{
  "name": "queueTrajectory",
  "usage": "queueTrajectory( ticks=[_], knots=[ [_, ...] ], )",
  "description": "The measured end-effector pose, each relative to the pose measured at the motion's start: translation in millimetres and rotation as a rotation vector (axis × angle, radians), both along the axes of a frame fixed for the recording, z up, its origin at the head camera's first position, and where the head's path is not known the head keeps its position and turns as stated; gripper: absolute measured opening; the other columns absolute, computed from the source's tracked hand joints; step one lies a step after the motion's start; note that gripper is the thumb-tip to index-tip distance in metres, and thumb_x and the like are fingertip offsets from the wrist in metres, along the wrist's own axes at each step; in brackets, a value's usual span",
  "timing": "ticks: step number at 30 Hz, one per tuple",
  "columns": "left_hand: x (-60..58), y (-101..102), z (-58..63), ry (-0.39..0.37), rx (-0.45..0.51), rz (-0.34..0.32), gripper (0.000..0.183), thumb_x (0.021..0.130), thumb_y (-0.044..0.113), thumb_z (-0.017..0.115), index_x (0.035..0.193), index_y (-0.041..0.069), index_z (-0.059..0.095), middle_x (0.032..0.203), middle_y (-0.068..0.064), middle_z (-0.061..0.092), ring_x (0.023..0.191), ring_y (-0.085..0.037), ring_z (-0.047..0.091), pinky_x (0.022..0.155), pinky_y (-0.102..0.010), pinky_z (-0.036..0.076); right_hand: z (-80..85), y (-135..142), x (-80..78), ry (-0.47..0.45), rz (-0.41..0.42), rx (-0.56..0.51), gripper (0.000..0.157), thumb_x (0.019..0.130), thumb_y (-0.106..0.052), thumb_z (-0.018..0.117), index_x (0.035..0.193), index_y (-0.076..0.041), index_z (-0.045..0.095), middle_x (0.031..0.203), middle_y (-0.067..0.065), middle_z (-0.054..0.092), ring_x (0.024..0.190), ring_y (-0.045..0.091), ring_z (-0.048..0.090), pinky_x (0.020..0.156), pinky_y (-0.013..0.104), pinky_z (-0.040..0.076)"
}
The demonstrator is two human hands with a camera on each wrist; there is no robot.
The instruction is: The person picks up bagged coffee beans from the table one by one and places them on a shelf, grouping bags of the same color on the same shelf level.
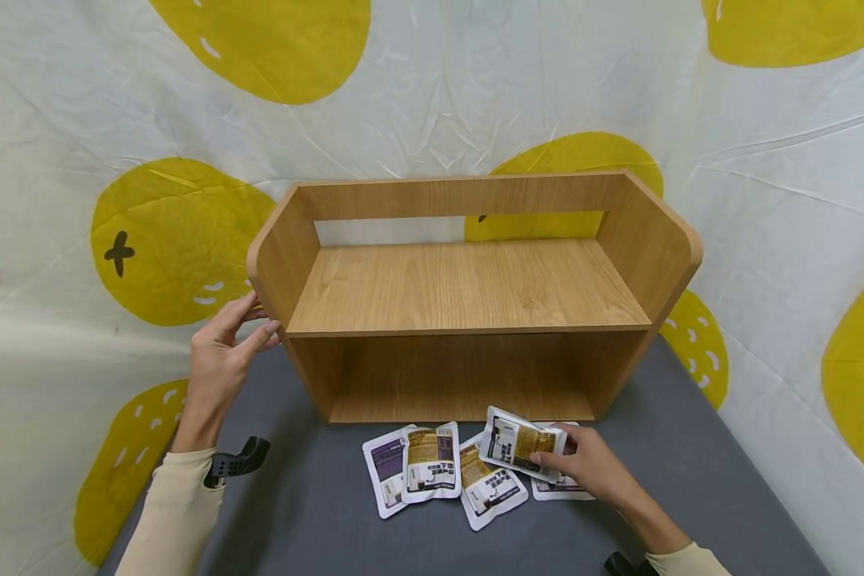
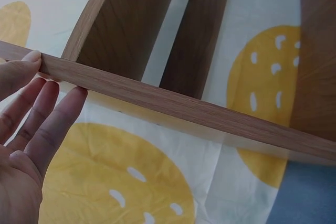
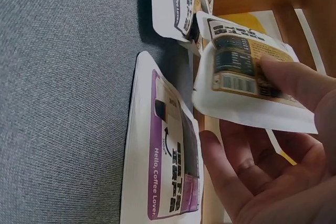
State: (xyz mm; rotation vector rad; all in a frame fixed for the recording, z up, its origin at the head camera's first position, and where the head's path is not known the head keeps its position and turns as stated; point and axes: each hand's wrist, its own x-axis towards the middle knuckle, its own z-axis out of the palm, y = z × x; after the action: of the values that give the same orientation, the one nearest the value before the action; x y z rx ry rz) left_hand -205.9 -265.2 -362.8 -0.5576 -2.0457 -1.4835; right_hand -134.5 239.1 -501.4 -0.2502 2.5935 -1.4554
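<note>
Left hand (image 1: 219, 364): thumb and fingers clamped on the left side panel (image 1: 288, 256) of a wooden shelf (image 1: 468, 284), which stands on a grey table (image 1: 317, 504). Right hand (image 1: 594, 466): thumb and fingers clamped on a white-edged packet (image 1: 506, 440), raised above the table before the shelf. Four other packets (image 1: 432, 464) lie nearby, the rightmost partly hidden by the held one.

Backdrop cloth (image 1: 403, 128), 12 o'clock: white, yellow shapes with white dashes. Shelf (image 1: 468, 280), centre: light-brown wood grain. Pouches (image 1: 432, 460), 6 o'clock: white borders, gold or purple panels, black lettering. Tabletop (image 1: 346, 548): grey. Sleeve (image 1: 169, 520), 7 o'clock: cream.
</note>
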Motion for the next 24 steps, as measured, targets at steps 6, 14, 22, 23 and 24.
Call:
queueTrajectory(
  ticks=[6, 14, 22, 23, 24],
  knots=[
    [-0.8, -0.1, -0.2, -0.009, -0.008, 0.011, 0.066, 0.088, -0.016, 0.067, 0.146, 0.013, 0.056, 0.128, -0.006, 0.062, 0.11, -0.015, 0.064, 0.076, -0.026, 0.062, 4.0, -2.8, 0.7, -0.068, -0.001, -0.085, 0.041, 0.09, -0.019, 0.079, 0.115, 0.011, 0.065, 0.101, 0.015, 0.074, 0.087, 0.015, 0.069, 0.067, 0.022, 0.056],
    [-0.8, -0.7, -0.7, 0.0, -0.008, 0.002, 0.065, 0.089, -0.017, 0.066, 0.146, 0.012, 0.056, 0.13, -0.008, 0.062, 0.111, -0.015, 0.064, 0.077, -0.029, 0.062, 5.6, -3.1, 1.0, -0.099, 0.001, -0.142, 0.044, 0.093, -0.018, 0.075, 0.121, 0.014, 0.062, 0.105, 0.018, 0.074, 0.091, 0.019, 0.07, 0.069, 0.025, 0.059],
    [-0.6, -0.5, -0.3, 0.001, -0.007, 0.0, 0.065, 0.088, -0.017, 0.067, 0.146, 0.012, 0.056, 0.129, -0.008, 0.062, 0.11, -0.016, 0.064, 0.077, -0.029, 0.062, 4.6, -1.5, 1.0, -0.076, 0.003, -0.232, 0.052, 0.095, -0.018, 0.073, 0.132, 0.014, 0.055, 0.107, 0.022, 0.072, 0.09, 0.016, 0.071, 0.074, 0.032, 0.063],
    [-0.6, -0.4, 0.0, 0.0, -0.008, 0.001, 0.065, 0.088, -0.016, 0.067, 0.146, 0.012, 0.056, 0.129, -0.008, 0.062, 0.11, -0.016, 0.064, 0.077, -0.029, 0.062, 4.9, -1.4, 1.0, -0.072, -0.001, -0.227, 0.052, 0.095, -0.018, 0.073, 0.132, 0.013, 0.055, 0.107, 0.021, 0.072, 0.089, 0.016, 0.071, 0.073, 0.032, 0.063],
    [-0.5, -0.4, 0.2, 0.0, -0.008, 0.001, 0.065, 0.088, -0.016, 0.067, 0.146, 0.012, 0.056, 0.129, -0.008, 0.062, 0.11, -0.016, 0.064, 0.077, -0.029, 0.062, 5.0, -1.4, 1.0, -0.07, -0.003, -0.224, 0.052, 0.095, -0.019, 0.072, 0.133, 0.012, 0.055, 0.107, 0.021, 0.072, 0.088, 0.016, 0.071, 0.072, 0.033, 0.063]
  ],
)
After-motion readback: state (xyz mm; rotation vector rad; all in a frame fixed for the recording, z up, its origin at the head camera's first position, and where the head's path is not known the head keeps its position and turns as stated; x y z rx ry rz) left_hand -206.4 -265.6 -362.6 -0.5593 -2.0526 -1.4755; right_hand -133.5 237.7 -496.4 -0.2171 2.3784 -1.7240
